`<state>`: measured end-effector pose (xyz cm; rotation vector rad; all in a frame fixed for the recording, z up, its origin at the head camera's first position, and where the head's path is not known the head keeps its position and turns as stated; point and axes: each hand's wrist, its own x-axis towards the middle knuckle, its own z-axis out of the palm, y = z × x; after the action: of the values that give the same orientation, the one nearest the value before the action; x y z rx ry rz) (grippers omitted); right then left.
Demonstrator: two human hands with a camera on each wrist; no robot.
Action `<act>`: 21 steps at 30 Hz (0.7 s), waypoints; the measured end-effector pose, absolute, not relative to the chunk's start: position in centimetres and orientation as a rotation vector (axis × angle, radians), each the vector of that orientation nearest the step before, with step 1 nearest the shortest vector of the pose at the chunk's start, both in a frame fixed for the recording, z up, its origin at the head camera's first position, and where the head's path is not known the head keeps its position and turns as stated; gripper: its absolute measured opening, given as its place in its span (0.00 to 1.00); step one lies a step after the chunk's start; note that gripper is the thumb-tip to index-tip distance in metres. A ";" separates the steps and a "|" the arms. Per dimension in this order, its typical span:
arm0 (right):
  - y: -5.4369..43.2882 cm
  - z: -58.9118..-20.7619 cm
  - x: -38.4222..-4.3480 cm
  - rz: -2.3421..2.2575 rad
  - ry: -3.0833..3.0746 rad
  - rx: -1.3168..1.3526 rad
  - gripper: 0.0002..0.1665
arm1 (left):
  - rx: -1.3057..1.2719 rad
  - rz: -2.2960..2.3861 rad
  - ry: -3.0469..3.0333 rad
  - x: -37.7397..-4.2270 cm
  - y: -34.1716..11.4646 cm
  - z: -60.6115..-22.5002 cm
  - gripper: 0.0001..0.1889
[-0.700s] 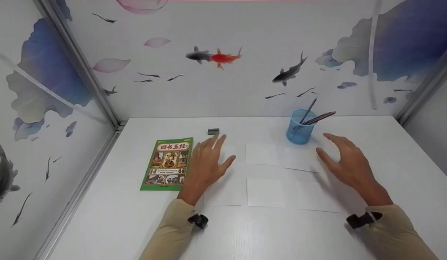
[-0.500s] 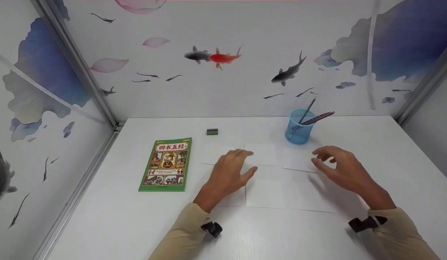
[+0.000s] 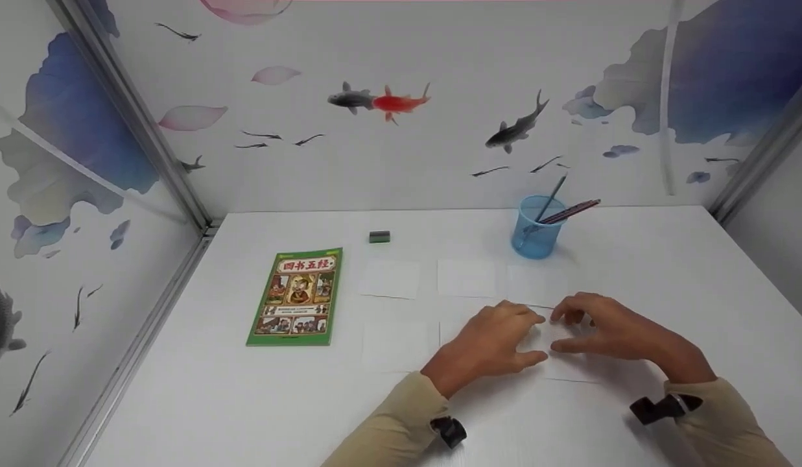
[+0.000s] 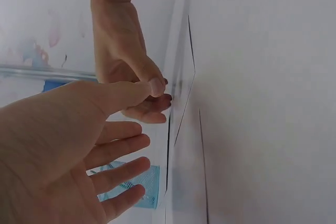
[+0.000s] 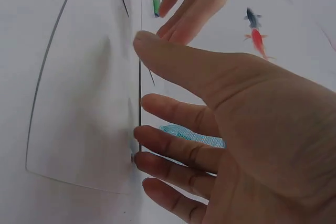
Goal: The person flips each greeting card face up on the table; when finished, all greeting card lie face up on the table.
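White rectangular paper sheets lie on the white table in two rows, such as the upper left sheet (image 3: 390,279) and the lower left sheet (image 3: 397,347). My left hand (image 3: 488,340) hovers palm down over the lower middle sheet, mostly hiding it. Facing it closely, my right hand (image 3: 608,327) is over the lower right sheet (image 3: 572,371), whose front edge shows below the fingers. Both hands have loosely bent, spread fingers with nothing between them. In the right wrist view the fingertips (image 5: 144,132) come close to a sheet (image 5: 79,119); contact is hard to tell.
A green-covered book (image 3: 295,298) lies at the left. Behind the sheets sits a small green and dark block (image 3: 379,237). A blue see-through cup (image 3: 537,230) holding several pencils (image 3: 572,211) stands at the back right, near the patterned wall.
My left hand has swept right from beside the book to the lower middle sheet. My right hand has come down and slightly toward me, its fingers bending more. The sheets look unmoved.
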<state>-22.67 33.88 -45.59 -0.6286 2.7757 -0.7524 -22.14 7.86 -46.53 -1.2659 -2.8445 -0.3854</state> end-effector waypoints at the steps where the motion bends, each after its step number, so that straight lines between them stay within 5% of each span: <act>1: 33.9 -45.5 -22.6 -0.743 2.762 -0.637 0.29 | -1.279 -0.361 -2.842 -22.0 8.1 -46.7 0.30; 21: 34.4 -44.3 -21.3 -0.491 2.742 -0.583 0.48 | -1.314 -0.325 -2.800 -21.5 7.9 -48.1 0.40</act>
<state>-21.27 34.42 -44.34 -0.5827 2.7421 -0.4911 -21.52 7.92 -48.13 -1.3137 -2.8002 -0.3248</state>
